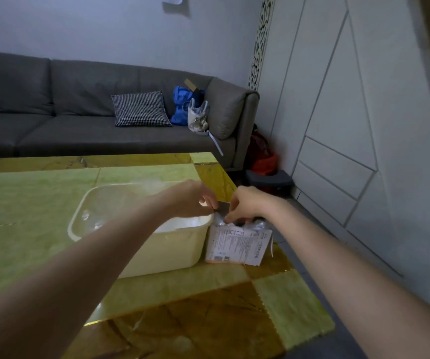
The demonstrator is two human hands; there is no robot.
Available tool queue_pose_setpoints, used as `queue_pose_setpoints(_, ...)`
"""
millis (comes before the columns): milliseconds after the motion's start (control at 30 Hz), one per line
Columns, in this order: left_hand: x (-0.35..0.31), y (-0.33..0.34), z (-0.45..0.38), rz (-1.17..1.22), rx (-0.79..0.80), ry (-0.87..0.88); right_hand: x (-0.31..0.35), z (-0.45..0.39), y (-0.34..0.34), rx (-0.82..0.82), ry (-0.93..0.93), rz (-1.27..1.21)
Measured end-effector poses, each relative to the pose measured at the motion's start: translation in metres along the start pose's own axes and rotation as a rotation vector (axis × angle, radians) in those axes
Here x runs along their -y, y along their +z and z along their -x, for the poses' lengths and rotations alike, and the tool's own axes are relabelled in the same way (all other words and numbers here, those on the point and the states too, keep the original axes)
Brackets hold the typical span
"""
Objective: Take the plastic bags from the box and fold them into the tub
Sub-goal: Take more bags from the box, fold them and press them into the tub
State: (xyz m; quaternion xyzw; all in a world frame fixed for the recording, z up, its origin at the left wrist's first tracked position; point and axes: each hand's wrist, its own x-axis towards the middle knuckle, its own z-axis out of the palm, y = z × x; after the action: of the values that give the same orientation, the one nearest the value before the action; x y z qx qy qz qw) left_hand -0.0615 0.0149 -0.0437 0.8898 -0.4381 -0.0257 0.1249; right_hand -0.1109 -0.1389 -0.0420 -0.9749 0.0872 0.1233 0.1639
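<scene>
Right hand [245, 203] pinching clear plastic bag [220, 212] at top of small white printed box [237, 246] directly beneath; left hand [195, 199] pinching same bag; cream rectangular plastic tub [141, 244] lying just left, nearer left hand.

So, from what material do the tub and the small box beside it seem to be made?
The tub looks like cream plastic, smooth and slightly glossy, with rounded moulded corners. The box seems thin printed cardboard: flat white faces with fine text. Crinkly, shiny plastic film shows at its top.
</scene>
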Motion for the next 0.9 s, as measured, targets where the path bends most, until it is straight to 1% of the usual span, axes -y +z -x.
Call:
queue_pose_setpoints(67, -0.005, 0.006, -0.004, -0.133, 0.016, 0.017, -0.006, -0.005, 0.013, -0.001, -0.009, 0.022)
queue_pose_setpoints(133, -0.009, 0.009, -0.007, -0.224, 0.026, 0.035, -0.008, -0.01, 0.02, -0.056, -0.009, 0.026)
queue_pose_setpoints(200, -0.012, 0.011, -0.008, -0.267, 0.056, 0.051, -0.011, -0.013, 0.021, -0.083, -0.011, -0.017)
queue_pose_setpoints(333, -0.018, 0.017, -0.011, -0.345, 0.111, 0.059, -0.022, -0.011, 0.015, -0.071, -0.033, -0.176)
queue_pose_setpoints(467, -0.023, 0.019, -0.012, -0.449, 0.123, 0.042, -0.032, -0.016, 0.009, -0.264, 0.019, -0.282)
queue_pose_setpoints(533, -0.026, 0.02, -0.013, -0.474, 0.128, 0.043, -0.03, -0.015, 0.008, -0.263, -0.003, -0.34)
queue_pose_setpoints(567, -0.027, 0.019, -0.014, -0.472, 0.134, 0.042, -0.027, -0.013, 0.008, -0.225, -0.014, -0.329)
queue_pose_setpoints(633, -0.028, 0.019, -0.014, -0.464, 0.154, 0.035, -0.022, -0.008, 0.011, -0.168, -0.02, -0.209)
queue_pose_setpoints(700, -0.027, 0.02, -0.015, -0.466, 0.156, 0.023, -0.023, -0.012, 0.016, -0.187, -0.017, -0.06)
queue_pose_setpoints(733, -0.027, 0.021, -0.015, -0.47, 0.151, 0.021, -0.024, -0.017, 0.017, -0.228, -0.008, -0.013)
queue_pose_setpoints(767, -0.026, 0.021, -0.015, -0.473, 0.149, 0.021, -0.025, -0.019, 0.014, -0.309, 0.01, -0.005)
queue_pose_setpoints(800, -0.026, 0.022, -0.015, -0.474, 0.148, 0.023, -0.025, -0.02, 0.009, -0.429, 0.032, -0.056)
queue_pose_setpoints(867, -0.025, 0.02, -0.015, -0.414, 0.124, 0.02, -0.025, -0.018, -0.008, -0.699, 0.02, -0.266)
queue_pose_setpoints(900, -0.024, 0.019, -0.016, -0.307, 0.071, 0.008, -0.025, -0.016, -0.019, -0.773, -0.011, -0.388)
